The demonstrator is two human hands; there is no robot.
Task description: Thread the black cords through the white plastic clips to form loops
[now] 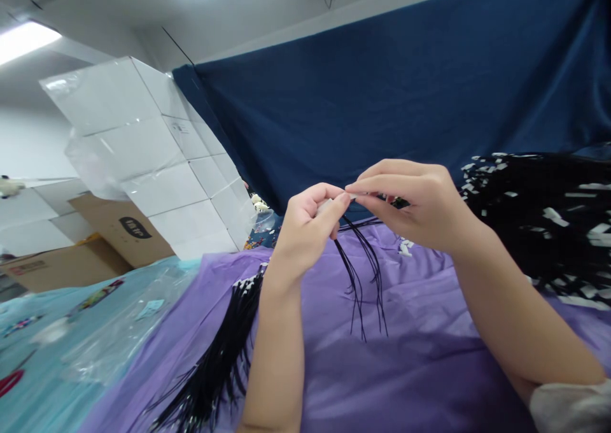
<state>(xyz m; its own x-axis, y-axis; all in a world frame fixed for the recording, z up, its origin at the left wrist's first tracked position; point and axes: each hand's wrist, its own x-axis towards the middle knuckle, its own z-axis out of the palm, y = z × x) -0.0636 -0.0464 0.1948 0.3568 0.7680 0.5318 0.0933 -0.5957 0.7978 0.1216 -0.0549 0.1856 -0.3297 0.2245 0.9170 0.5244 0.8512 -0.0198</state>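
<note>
My left hand [308,226] and my right hand [410,207] meet fingertip to fingertip above a purple cloth [405,369]. Both pinch the upper ends of a few thin black cords [365,280], whose loose ends hang down toward the cloth. A small white piece shows between the left fingers. Behind my left forearm a bundle of black cords with white tags [219,356] lies on the cloth. To the right sits a big heap of black cords with white tags [544,223].
A dark blue curtain [405,89] hangs behind. White boxes wrapped in clear plastic [153,165] are stacked at left, with brown cartons [90,242] beside them. Clear plastic bags [119,331] lie on a light blue surface at lower left.
</note>
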